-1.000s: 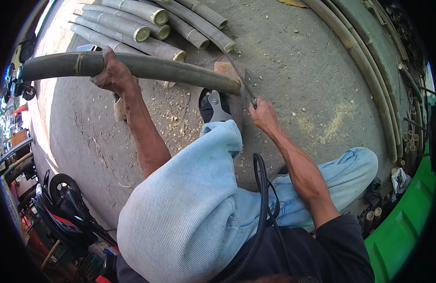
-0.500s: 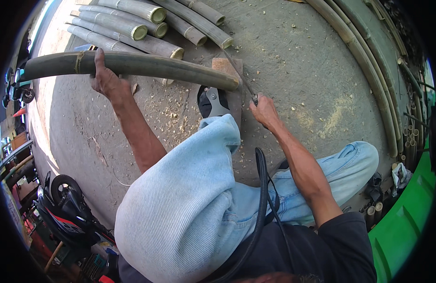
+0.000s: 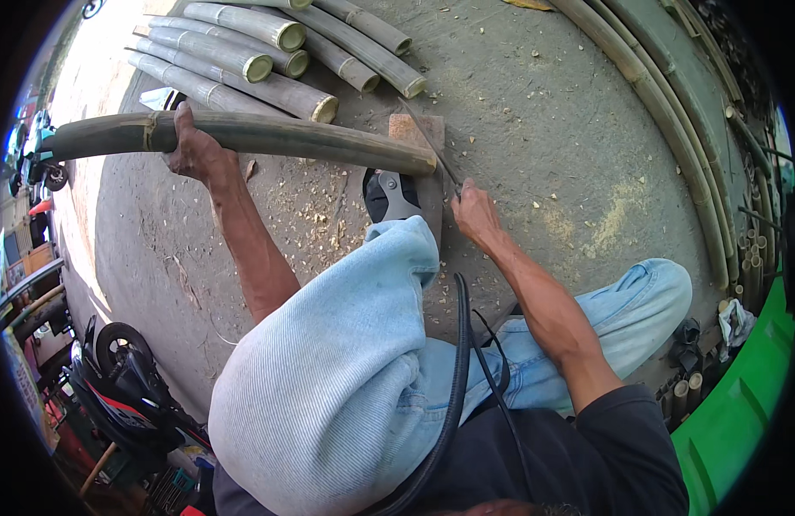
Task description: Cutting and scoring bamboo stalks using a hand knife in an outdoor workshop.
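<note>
A thick grey-green bamboo pole [image 3: 277, 136] lies across in front of me, its right end over a wooden block [image 3: 412, 129]. Wrapped round the pole near its ringed node is my left hand [image 3: 195, 150], thumb on top. My right hand [image 3: 476, 209] is closed on the handle of a long-bladed knife [image 3: 432, 142]. The blade slants up and left from my fist, just past the pole's cut end. Whether it touches the pole, I cannot tell. My sandalled foot [image 3: 389, 193] stands beside the block, below the pole.
Several cut bamboo poles [image 3: 234, 52] lie at the far left. Long bamboo poles [image 3: 647, 95] run along the right side, near a green ridged panel [image 3: 733, 404]. Pale chips [image 3: 320, 215] litter the concrete floor. A motorbike [image 3: 126, 378] stands at lower left.
The pole's left part has dropped slightly nearer to me, with my left hand still round it. The knife and my right hand have shifted a little, the blade tip moving left and nearer.
</note>
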{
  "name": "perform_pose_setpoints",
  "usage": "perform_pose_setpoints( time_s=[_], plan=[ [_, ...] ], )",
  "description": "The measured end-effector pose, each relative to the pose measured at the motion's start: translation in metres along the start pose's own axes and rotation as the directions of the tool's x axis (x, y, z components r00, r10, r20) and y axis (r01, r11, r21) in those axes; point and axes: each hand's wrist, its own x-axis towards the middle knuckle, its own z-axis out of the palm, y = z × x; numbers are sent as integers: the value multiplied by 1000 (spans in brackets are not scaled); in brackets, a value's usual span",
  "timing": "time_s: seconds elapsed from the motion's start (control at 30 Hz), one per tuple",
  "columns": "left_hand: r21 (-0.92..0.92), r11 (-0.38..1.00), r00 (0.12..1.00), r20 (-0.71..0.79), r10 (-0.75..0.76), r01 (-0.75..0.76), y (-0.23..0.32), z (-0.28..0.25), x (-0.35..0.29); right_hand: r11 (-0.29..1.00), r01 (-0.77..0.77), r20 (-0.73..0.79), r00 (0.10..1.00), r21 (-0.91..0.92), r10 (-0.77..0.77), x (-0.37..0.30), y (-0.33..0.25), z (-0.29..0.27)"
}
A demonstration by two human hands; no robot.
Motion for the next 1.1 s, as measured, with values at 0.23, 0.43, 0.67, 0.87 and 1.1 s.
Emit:
perform_pose_setpoints(
  time_s=[0.23,0.43,0.67,0.87,1.1],
  plan=[
    [38,999,999,-51,-14,16,2,-32,17,961,163,-193,974,224,-120,11,-94,-74],
    [17,998,998,-26,53,-53,-6,-15,10,1000,12,26,1000,11,-13,3,-26,-19],
    [67,997,998,-55,30,-26,8,-28,11,925,188,-217,969,331,-120,10,-92,-71],
    [0,1000,999,-50,-11,11,0,-7,6,994,-104,121,988,33,99,0,-5,-13],
    [-111,990,987,141,-73,89,3,-44,18,915,263,-341,928,307,-152,16,-96,-84]
  ],
)
